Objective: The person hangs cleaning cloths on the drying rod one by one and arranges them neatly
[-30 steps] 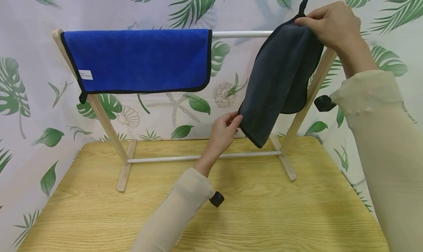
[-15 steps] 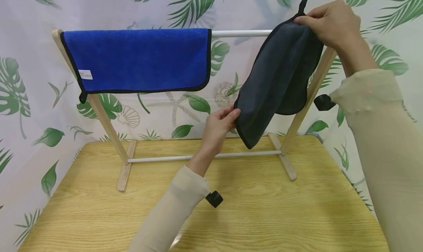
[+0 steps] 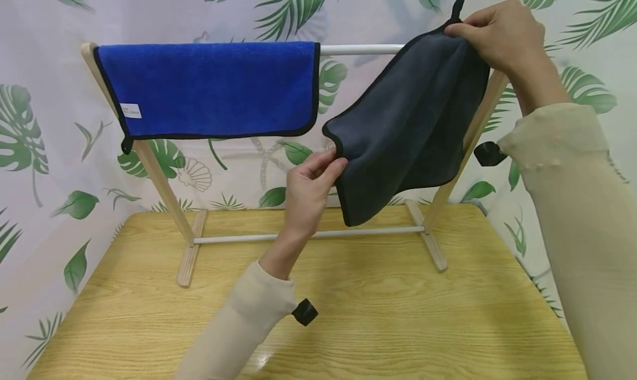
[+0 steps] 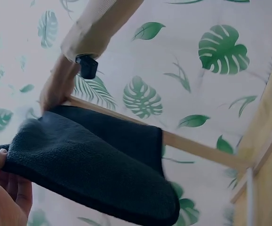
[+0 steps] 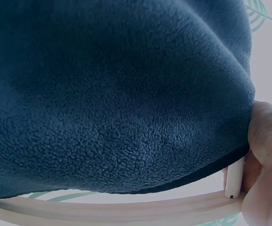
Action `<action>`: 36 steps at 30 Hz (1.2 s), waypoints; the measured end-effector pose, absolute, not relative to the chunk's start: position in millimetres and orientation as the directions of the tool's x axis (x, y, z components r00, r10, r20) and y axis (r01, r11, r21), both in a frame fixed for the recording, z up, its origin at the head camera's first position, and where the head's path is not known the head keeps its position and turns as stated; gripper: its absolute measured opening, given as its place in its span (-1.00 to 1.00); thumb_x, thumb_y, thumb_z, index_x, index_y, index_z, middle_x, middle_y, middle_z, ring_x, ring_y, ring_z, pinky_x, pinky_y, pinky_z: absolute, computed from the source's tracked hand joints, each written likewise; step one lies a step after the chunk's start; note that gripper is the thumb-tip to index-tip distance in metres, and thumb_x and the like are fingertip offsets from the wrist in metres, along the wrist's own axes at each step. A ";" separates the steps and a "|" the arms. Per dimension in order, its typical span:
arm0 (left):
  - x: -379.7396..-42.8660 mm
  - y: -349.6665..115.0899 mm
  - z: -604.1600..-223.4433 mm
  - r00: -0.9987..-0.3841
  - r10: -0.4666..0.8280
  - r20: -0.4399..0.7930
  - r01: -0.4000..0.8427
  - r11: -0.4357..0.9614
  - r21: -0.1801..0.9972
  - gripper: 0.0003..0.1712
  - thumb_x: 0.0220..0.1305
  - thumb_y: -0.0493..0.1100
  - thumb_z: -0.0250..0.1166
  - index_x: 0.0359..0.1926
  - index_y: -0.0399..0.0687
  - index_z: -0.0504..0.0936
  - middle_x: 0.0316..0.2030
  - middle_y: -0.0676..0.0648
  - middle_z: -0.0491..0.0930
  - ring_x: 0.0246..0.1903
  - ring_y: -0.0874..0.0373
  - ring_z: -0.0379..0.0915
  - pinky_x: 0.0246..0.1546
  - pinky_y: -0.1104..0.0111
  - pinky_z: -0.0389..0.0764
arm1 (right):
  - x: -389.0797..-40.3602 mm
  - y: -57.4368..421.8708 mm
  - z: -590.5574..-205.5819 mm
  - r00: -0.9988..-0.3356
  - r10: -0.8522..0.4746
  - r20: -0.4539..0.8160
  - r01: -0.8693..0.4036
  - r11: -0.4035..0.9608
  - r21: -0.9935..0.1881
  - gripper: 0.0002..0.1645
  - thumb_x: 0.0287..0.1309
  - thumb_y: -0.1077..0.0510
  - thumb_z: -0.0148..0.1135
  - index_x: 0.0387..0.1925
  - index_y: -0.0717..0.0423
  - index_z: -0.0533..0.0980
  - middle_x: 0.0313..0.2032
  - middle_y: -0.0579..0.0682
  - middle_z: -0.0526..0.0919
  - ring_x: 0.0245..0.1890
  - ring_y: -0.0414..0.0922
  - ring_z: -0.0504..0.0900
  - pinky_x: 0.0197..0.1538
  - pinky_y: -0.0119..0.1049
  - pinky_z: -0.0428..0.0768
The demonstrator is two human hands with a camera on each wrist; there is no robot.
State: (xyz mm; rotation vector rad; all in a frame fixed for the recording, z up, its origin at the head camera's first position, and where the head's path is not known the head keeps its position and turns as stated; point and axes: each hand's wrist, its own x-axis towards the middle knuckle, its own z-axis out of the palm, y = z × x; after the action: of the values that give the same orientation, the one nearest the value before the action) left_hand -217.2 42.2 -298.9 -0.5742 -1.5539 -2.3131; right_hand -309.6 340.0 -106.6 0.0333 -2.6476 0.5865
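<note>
A dark grey towel [image 3: 403,120] with black edging hangs at the right end of the rack's top rail, a black loop standing up at its upper corner. My right hand [image 3: 505,40] pinches that upper corner near the rail's end; in the right wrist view the towel's fleecy face fills most of the picture. Lower and to the left, my left hand [image 3: 311,186] pinches the towel's left edge between thumb and fingers and holds it out sideways. The left wrist view shows the towel [image 4: 93,165] slanting between both hands, its lower edge loose.
A blue towel [image 3: 209,89] with black edging and a white label hangs folded over the left of the white top rail [image 3: 360,50]. The wooden rack has a lower white rail [image 3: 239,238] and feet on a wood-grain table [image 3: 378,313]. A leaf-print cloth backs it.
My left hand has moved left and slightly up, drawing the grey towel's edge outward so that it spreads wider. The right hand stays at the upper corner.
</note>
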 end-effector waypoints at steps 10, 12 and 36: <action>-207.6 24.1 -258.0 -0.647 -0.052 0.761 0.755 -0.191 0.628 -0.75 0.24 -0.52 0.39 -0.05 -0.53 0.71 -0.21 -0.29 0.66 -0.17 0.14 0.63 -0.12 0.41 0.67 | -309.3 341.2 -104.1 -0.910 0.055 0.410 -0.107 0.926 -0.361 -0.27 0.48 -0.26 0.05 0.19 0.30 0.61 -0.53 -0.23 0.46 -0.26 -0.07 0.34 -0.07 -0.08 0.27; -207.9 19.5 -249.1 -0.630 -0.035 0.776 0.767 -0.186 0.614 -0.74 0.25 -0.53 0.39 -0.03 -0.52 0.71 -0.22 -0.25 0.65 -0.19 0.11 0.64 -0.15 0.40 0.68 | -308.7 341.1 -103.9 -0.911 0.055 0.408 -0.109 0.923 -0.368 -0.28 0.48 -0.26 0.06 0.19 0.29 0.62 -0.56 -0.30 0.43 -0.27 -0.08 0.35 -0.13 -0.15 0.26; -263.6 -22.4 -133.6 -0.389 0.062 0.919 0.920 0.065 0.386 -0.74 0.43 -0.35 0.32 0.07 -0.38 0.72 -0.18 -0.11 0.64 -0.20 0.19 0.56 -0.03 0.38 0.65 | -305.2 343.0 -100.6 -0.915 0.057 0.400 -0.112 0.916 -0.385 -0.31 0.48 -0.24 0.09 0.16 0.30 0.64 -0.64 -0.41 0.40 -0.31 -0.14 0.35 -0.24 -0.27 0.31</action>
State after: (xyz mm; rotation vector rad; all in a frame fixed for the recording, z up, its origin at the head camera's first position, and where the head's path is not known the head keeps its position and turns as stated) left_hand -263.6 -22.4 -133.6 -1.0095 -1.5786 -1.4197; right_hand -305.2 343.0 -100.6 0.0403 -2.6661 0.5696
